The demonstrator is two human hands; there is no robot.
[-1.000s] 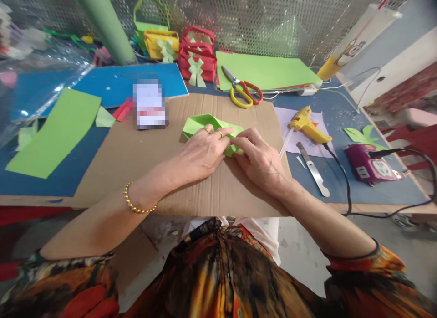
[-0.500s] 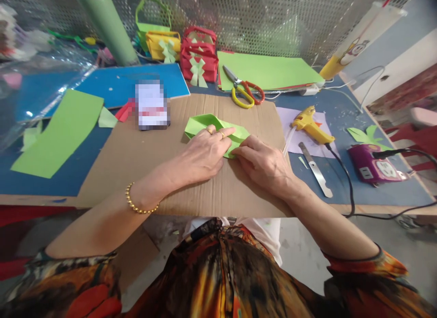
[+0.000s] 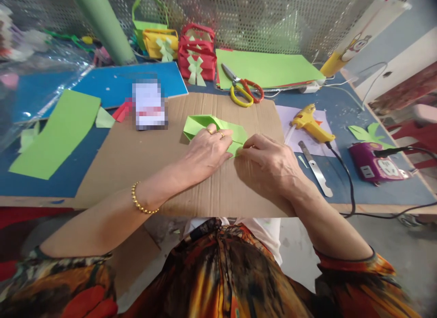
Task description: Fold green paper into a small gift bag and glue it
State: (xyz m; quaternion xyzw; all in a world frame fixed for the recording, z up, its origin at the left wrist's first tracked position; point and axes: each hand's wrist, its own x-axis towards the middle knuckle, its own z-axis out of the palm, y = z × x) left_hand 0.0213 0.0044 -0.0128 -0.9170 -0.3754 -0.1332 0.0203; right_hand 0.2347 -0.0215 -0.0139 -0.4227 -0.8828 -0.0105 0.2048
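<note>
A folded piece of light green paper [image 3: 195, 125], shaped into a shallow box-like form with an open fold at its left, lies on the brown cardboard sheet [image 3: 136, 167]. My left hand [image 3: 209, 150], with rings on its fingers, holds the paper down from above and covers its front part. At the paper's right end, my right hand [image 3: 269, 156] pinches the edge between thumb and fingers. The exact hold of the right fingertips is partly hidden by the hand itself.
Scissors [image 3: 241, 89] lie behind the cardboard, beside green paper sheets [image 3: 266, 67]. A yellow glue gun [image 3: 312, 124], a metal blade [image 3: 316, 170] and a purple power socket [image 3: 370, 163] are on the right. A phone [image 3: 149, 104] and a green strip [image 3: 56, 133] lie left.
My right hand has shifted slightly to the right along the paper's edge, its knuckles turned more upward. The left hand stays pressed on the paper. The whole view has moved a little.
</note>
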